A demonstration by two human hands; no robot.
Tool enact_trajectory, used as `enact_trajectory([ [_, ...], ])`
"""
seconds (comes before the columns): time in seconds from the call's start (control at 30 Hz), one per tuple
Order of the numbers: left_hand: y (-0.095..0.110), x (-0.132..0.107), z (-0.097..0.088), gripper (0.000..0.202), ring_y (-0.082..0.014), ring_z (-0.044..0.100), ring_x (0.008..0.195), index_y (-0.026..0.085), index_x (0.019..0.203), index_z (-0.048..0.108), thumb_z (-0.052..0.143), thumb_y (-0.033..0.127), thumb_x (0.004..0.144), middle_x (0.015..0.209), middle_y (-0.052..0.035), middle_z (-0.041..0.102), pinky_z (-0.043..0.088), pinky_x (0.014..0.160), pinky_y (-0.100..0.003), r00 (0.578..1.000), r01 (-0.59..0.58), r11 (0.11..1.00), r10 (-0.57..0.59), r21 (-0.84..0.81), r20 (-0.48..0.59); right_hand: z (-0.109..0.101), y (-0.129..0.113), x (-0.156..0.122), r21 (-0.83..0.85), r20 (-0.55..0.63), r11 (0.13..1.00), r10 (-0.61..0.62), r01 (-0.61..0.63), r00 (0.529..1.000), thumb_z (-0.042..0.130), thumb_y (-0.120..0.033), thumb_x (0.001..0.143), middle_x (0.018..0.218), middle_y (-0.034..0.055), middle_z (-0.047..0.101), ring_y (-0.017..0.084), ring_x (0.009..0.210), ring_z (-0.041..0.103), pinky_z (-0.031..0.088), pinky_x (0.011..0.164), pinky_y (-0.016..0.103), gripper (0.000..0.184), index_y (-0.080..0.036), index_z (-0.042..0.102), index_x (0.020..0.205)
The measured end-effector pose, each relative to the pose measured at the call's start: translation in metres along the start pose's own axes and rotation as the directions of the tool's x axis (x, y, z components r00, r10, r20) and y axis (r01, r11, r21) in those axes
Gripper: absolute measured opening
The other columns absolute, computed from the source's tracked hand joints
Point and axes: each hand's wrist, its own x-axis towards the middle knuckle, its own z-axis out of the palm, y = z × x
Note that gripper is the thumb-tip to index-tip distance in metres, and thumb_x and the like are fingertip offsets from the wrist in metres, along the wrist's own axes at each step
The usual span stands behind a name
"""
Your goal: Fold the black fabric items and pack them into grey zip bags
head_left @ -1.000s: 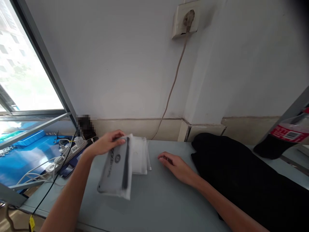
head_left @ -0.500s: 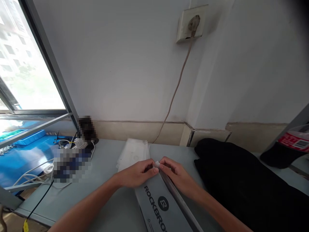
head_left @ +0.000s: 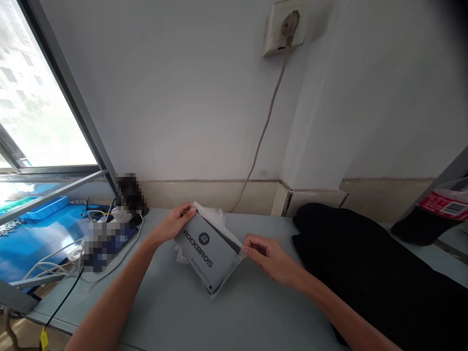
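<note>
A grey packet point(head_left: 205, 252) printed ROCKBROS, in a clear plastic sleeve, is held tilted above the grey table point(head_left: 234, 312). My left hand point(head_left: 174, 222) grips its far upper corner with closed fingers. My right hand point(head_left: 266, 256) pinches the packet's right edge. Under the packet lies a stack of clear plastic bags point(head_left: 215, 217), partly hidden by it.
Black cloth point(head_left: 365, 273) covers the table's right side. A red-labelled bottle point(head_left: 444, 204) stands at the far right. A power strip and white cables point(head_left: 91, 229) lie at the left by the window. A wall socket point(head_left: 283, 27) with a cord hangs above.
The packet was first in my left hand alone, then lay close in front of me with both hands on its end. Now it is lifted further away over the bag stack.
</note>
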Motion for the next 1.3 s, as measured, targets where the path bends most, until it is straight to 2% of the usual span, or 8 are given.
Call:
enact_trajectory([
  [0.33, 0.025, -0.012, 0.047, 0.047, -0.0173, 0.054, 0.077, 0.019, 0.099, 0.065, 0.047, 0.063, 0.099, 0.091, -0.0036, 0.06, 0.044, 0.066, -0.026, 0.971, -0.06, 0.997, 0.068, -0.039, 0.23, 0.005, -0.012, -0.002, 0.178, 0.091, 0.981, -0.1, 0.083, 0.991, 0.06, -0.059, 0.095, 0.097, 0.0029, 0.069, 0.021, 0.085, 0.065, 0.055, 0.077, 0.034, 0.037, -0.026, 0.071, 0.109],
  [0.53, 0.026, -0.019, 0.074, 0.044, -0.0143, 0.05, 0.067, 0.025, 0.125, 0.063, 0.061, 0.057, 0.096, 0.072, 0.0042, 0.051, 0.039, 0.062, -0.025, 0.996, -0.074, 0.995, 0.076, -0.071, 0.035, 0.014, -0.014, -0.008, 0.245, 0.164, 0.969, -0.075, 0.033, 0.984, 0.067, -0.057, 0.091, 0.097, 0.0029, 0.072, 0.023, 0.089, 0.067, 0.054, 0.077, 0.033, 0.037, -0.022, 0.074, 0.102],
  [0.67, 0.019, -0.02, 0.085, 0.043, -0.0167, 0.058, 0.077, 0.029, 0.129, 0.06, 0.063, 0.055, 0.095, 0.085, 0.0012, 0.063, 0.044, 0.068, -0.027, 0.988, -0.101, 0.995, 0.102, 0.01, -0.12, 0.019, -0.014, -0.007, 0.259, 0.26, 0.966, -0.053, -0.016, 0.964, 0.075, -0.057, 0.084, 0.087, 0.0022, 0.072, 0.023, 0.078, 0.066, 0.053, 0.071, 0.033, 0.038, -0.021, 0.076, 0.093],
  [0.8, 0.008, -0.016, 0.092, 0.06, -0.0238, 0.062, 0.109, 0.026, 0.142, 0.045, 0.058, 0.062, 0.096, 0.131, -0.0115, 0.062, 0.052, 0.082, -0.032, 0.955, -0.045, 0.994, 0.014, -0.098, -0.297, 0.015, -0.011, -0.001, 0.271, -0.06, 0.959, -0.071, 0.084, 0.996, 0.072, -0.063, 0.083, 0.095, 0.0034, 0.074, 0.025, 0.082, 0.067, 0.056, 0.073, 0.035, 0.045, -0.023, 0.075, 0.103],
  [0.93, 0.005, -0.014, 0.098, 0.056, -0.0262, 0.068, 0.104, 0.019, 0.125, 0.057, 0.058, 0.065, 0.095, 0.12, -0.0136, 0.068, 0.056, 0.084, -0.036, 0.997, 0.071, 0.917, -0.069, -0.392, 0.019, 0.008, -0.004, 0.003, 0.275, -0.122, 0.959, -0.044, 0.076, 0.992, 0.072, -0.064, 0.084, 0.105, 0.007, 0.076, 0.03, 0.094, 0.07, 0.058, 0.086, 0.043, 0.049, -0.023, 0.074, 0.112],
  [1.0, 0.006, -0.013, 0.096, 0.052, -0.0249, 0.07, 0.094, 0.018, 0.119, 0.06, 0.061, 0.064, 0.094, 0.105, -0.0102, 0.072, 0.057, 0.079, -0.035, 0.998, 0.061, 0.892, -0.046, -0.447, 0.045, 0.006, 0.0, 0.005, 0.321, -0.167, 0.945, -0.005, 0.059, 0.986, 0.074, -0.062, 0.083, 0.116, 0.0083, 0.076, 0.032, 0.102, 0.07, 0.058, 0.092, 0.046, 0.052, -0.024, 0.072, 0.119],
  [1.17, -0.008, 0.002, 0.058, 0.056, -0.0228, 0.069, 0.083, 0.019, 0.122, 0.058, 0.06, 0.066, 0.092, 0.103, -0.0091, 0.072, 0.057, 0.07, -0.032, 0.934, 0.016, 0.961, -0.113, -0.277, -0.34, -0.003, 0.007, 0.01, 0.498, -0.538, 0.842, 0.113, 0.207, 0.835, 0.07, -0.059, 0.086, 0.144, 0.0022, 0.064, 0.028, 0.134, 0.057, 0.048, 0.114, 0.042, 0.061, -0.034, 0.059, 0.14],
  [1.3, -0.038, 0.014, 0.023, 0.057, -0.0273, 0.072, 0.092, 0.018, 0.122, 0.058, 0.054, 0.066, 0.093, 0.107, -0.0121, 0.073, 0.057, 0.074, -0.034, 0.907, 0.231, 0.971, -0.24, -0.069, -0.345, -0.014, 0.009, 0.009, 0.523, -0.606, 0.843, 0.263, 0.127, 0.751, 0.066, -0.057, 0.088, 0.141, -0.0003, 0.067, 0.025, 0.132, 0.06, 0.054, 0.106, 0.036, 0.056, -0.038, 0.06, 0.14],
])
